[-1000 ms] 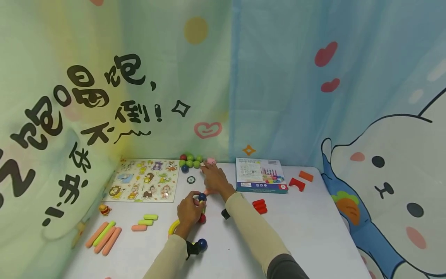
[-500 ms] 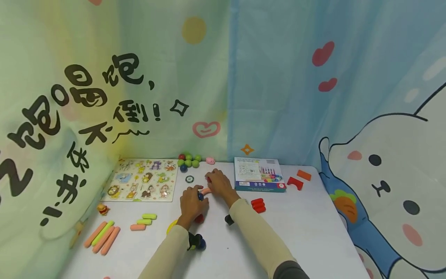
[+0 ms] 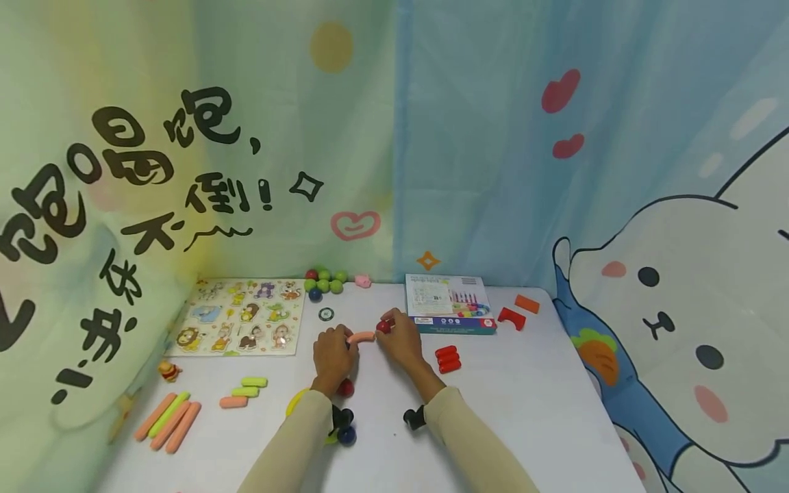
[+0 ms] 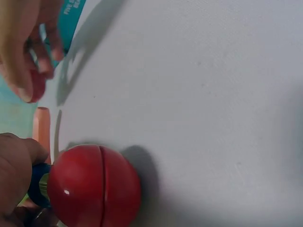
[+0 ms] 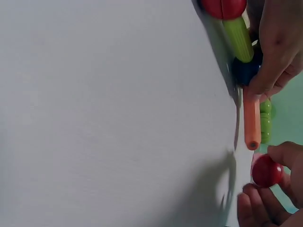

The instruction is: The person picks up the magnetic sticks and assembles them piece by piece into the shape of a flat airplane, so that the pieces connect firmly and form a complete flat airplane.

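Though small — "FIVE" (image 4: 69,8) on box (image 4: 69,28) — red ball (image 5: 266,171) in right grip (image 3: 402,344)

Curled left grip (image 3: 332,355) near right grip (image 3: 402,341)

Red ball (image 5: 266,171) nr stick (image 5: 252,120), prob. apart

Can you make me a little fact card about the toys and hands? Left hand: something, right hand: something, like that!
Left hand: grips the blue ball, between a green stick and an orange stick
Right hand: pinches a red ball
Pinched ball and orange stick: close, but apart
Second red ball: at the green stick's other end
Back left: picture board with animals
Back right: box
In front of the box: three red sticks
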{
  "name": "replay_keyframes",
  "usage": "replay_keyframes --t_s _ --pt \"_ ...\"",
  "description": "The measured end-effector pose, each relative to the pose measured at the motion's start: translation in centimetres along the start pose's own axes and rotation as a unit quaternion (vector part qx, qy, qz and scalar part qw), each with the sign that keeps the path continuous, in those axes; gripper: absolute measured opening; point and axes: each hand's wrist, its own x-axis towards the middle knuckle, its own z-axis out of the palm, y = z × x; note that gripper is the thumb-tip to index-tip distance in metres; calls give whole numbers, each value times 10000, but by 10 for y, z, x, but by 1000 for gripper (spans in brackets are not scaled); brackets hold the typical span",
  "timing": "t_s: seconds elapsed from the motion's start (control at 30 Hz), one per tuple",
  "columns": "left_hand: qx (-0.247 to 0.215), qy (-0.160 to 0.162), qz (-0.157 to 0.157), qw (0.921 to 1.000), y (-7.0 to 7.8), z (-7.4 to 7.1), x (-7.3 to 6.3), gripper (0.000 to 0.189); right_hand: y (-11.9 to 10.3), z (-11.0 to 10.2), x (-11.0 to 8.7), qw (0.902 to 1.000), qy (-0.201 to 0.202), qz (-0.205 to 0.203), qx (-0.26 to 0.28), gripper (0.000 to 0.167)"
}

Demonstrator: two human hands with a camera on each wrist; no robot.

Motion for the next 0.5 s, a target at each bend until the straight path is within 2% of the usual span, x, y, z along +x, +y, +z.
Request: replay_keyframes --t_s 0.07,0.2,0.27,0.4,0.5 --pt "-94 50 -15 9999 0 -1 -1 21 2 -2 -7 9997 -125 98 190 29" --pt "-129 44 -64 9999 0 0 -1 21 4 -2 -17 9977 -375 22 560 29" --pt "-108 27 -99 9999 -1 0 1 21 4 -2 -18 9972 -435 -25 614 30" --pt "-218 110 38 9997 -8 2 3 21 4 -4 -17 9968 -598 -90 525 31" --pt "-352 -86 160 9992 -13 -2 2 25 5 -7 -15 9957 -803 -122 444 30"
